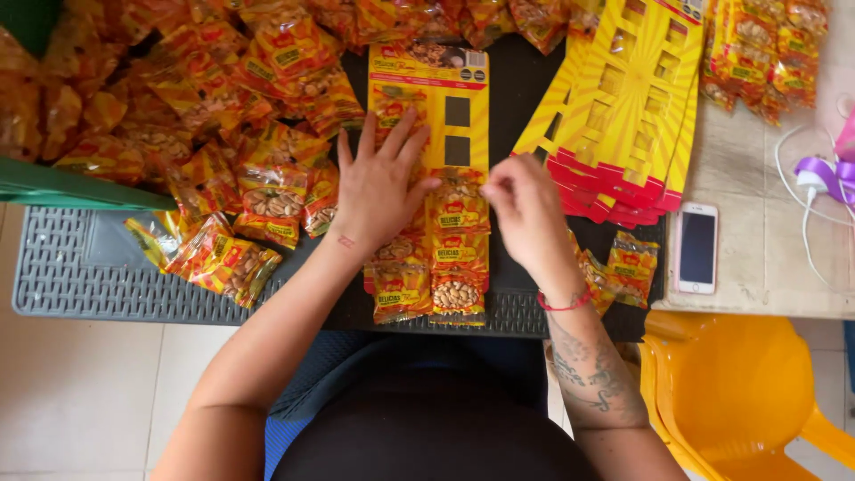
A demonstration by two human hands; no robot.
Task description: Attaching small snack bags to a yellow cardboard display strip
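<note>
A yellow display card (pixel 468 116) with square cut-outs lies on the dark table in front of me. Small red-and-yellow peanut packets (pixel 457 258) fill its lower slots. My left hand (pixel 378 183) lies flat with fingers spread on the card's left column of packets. My right hand (pixel 524 214) pinches the top edge of a peanut packet (pixel 459 207) in the card's right column. Two upper cut-outs on the right side stand empty.
A big heap of loose peanut packets (pixel 196 98) covers the left and back. A stack of empty yellow cards (pixel 623 107) lies at the right, with a white phone (pixel 696 248), white cable and purple ribbon (pixel 828 174) beyond. A yellow plastic chair (pixel 739 392) stands lower right.
</note>
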